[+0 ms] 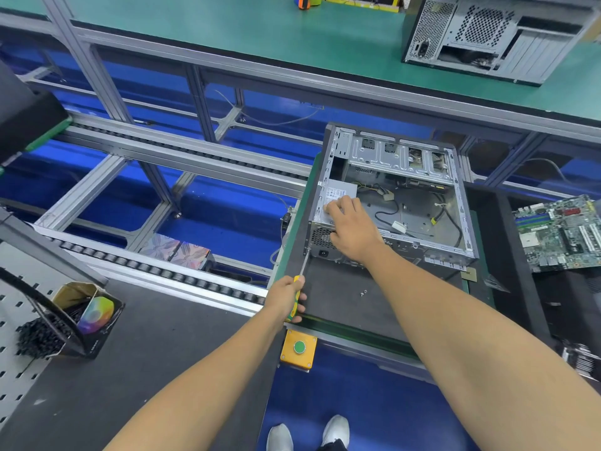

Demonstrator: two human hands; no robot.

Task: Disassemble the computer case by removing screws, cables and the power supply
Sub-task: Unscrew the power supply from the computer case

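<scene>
Nearest the camera, the left hand (pixel 286 297) is seen closed around the yellow-green handle of a screwdriver (pixel 300 278), whose shaft runs up and slightly right, away from the body, with the tip set at the rear left corner of the computer case (pixel 455 203), apparently on a screw too small to confirm. The power supply (pixel 335 196) lies in that near-left corner of the case, just beyond the tip. The right hand (pixel 351 226) rests on the supply, fingers loosely curled over its top edge. Two loose screws (pixel 363 292) lie on the dark mat (pixel 341 307). A removed motherboard (pixel 559 232) lies well apart, right.
</scene>
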